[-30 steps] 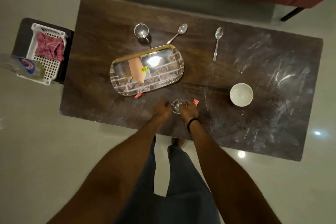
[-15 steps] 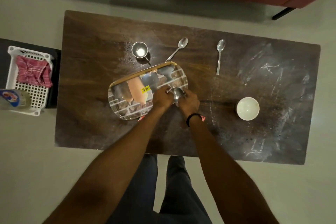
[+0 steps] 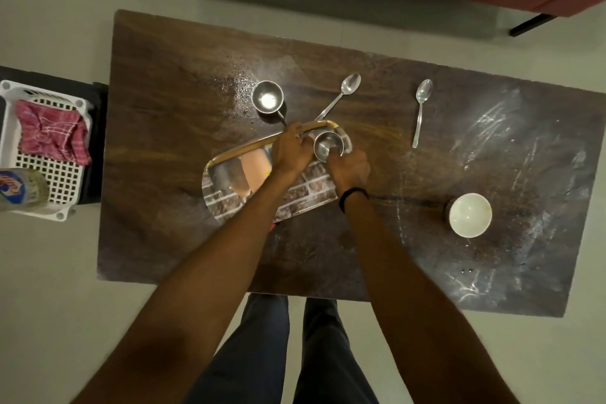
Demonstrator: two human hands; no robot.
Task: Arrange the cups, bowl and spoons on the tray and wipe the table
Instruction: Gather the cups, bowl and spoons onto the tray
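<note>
Cup (image 3: pixel 328 147) is being gripped by left hand (image 3: pixel 290 149) and right hand (image 3: pixel 349 167) at 2 o'clock on the tray (image 3: pixel 229 180), needing a level set-down.

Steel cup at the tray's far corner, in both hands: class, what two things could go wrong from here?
1. The left hand and right hand hold the steel cup right at the corner of the tray. If it lands on the raised rim, it might tip.
2. The nearer spoon has its handle ending beside that corner, so a hand could knock it.
</note>
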